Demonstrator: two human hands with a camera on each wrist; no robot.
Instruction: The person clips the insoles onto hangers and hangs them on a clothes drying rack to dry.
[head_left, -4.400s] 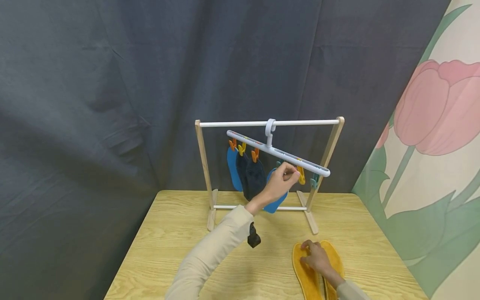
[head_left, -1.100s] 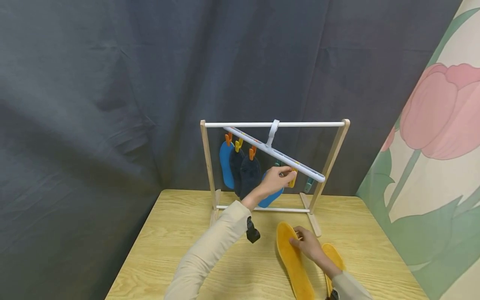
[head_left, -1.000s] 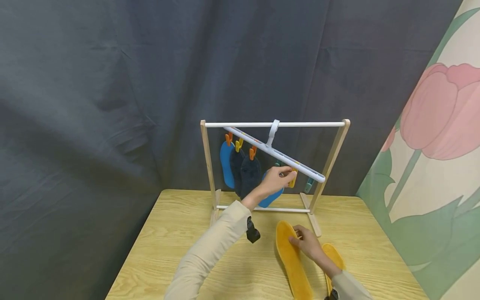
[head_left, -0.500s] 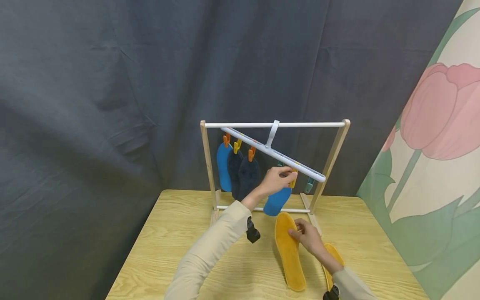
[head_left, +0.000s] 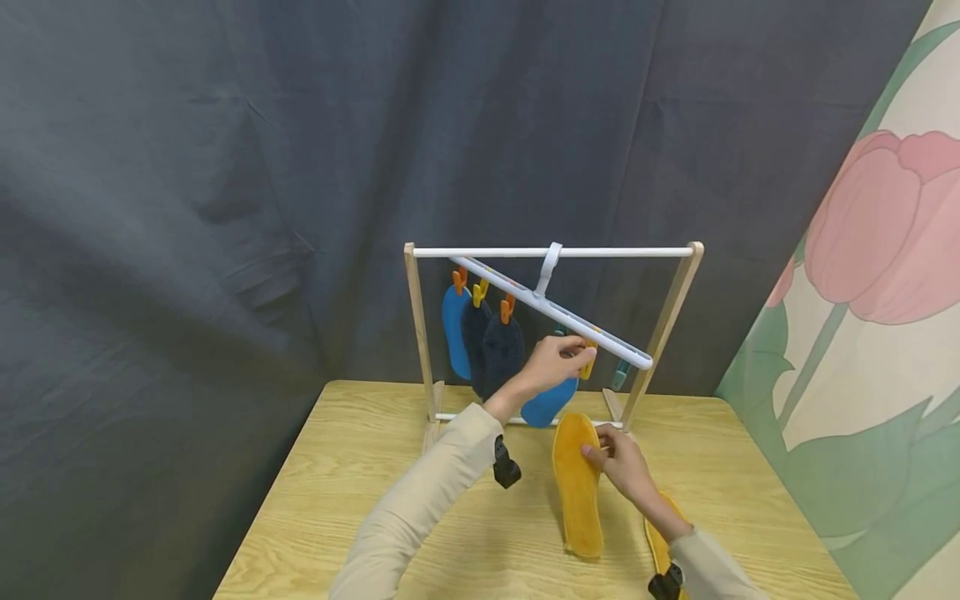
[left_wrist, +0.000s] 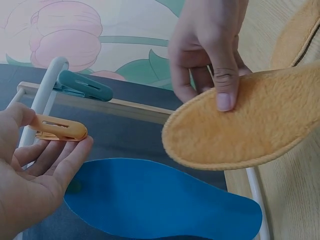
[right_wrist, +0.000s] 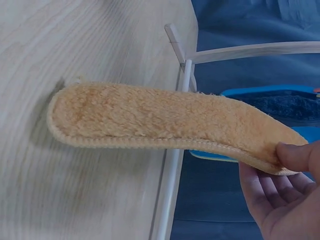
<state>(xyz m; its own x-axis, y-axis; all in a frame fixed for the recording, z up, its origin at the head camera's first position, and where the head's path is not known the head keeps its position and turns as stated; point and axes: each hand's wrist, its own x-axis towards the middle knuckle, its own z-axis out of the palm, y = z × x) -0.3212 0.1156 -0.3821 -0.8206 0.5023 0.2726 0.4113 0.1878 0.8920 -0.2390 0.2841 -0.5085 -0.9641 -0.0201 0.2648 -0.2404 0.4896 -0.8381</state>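
Note:
My left hand pinches a yellow clothespin hanging from the white hanger. In my right hand is a fuzzy yellow insole, gripped near its upper end, thumb on the fuzzy face and fingers behind. The insole slants down toward the table, its top below the clothespin. Just beside the left hand hangs a blue insole, partly hidden by that hand in the head view. A teal clothespin with nothing in it hangs at the hanger's right end.
The hanger hooks over a wooden rack's white bar. On its left side, orange and yellow clothespins hold a blue insole and dark insoles. Another yellow insole lies on the table, under the right forearm. A dark curtain stands behind.
My right hand has lifted one yellow insole off the table and carried it forward, toward the hanger. My left hand has taken hold of the yellow clothespin, and the hanger has swung slightly.

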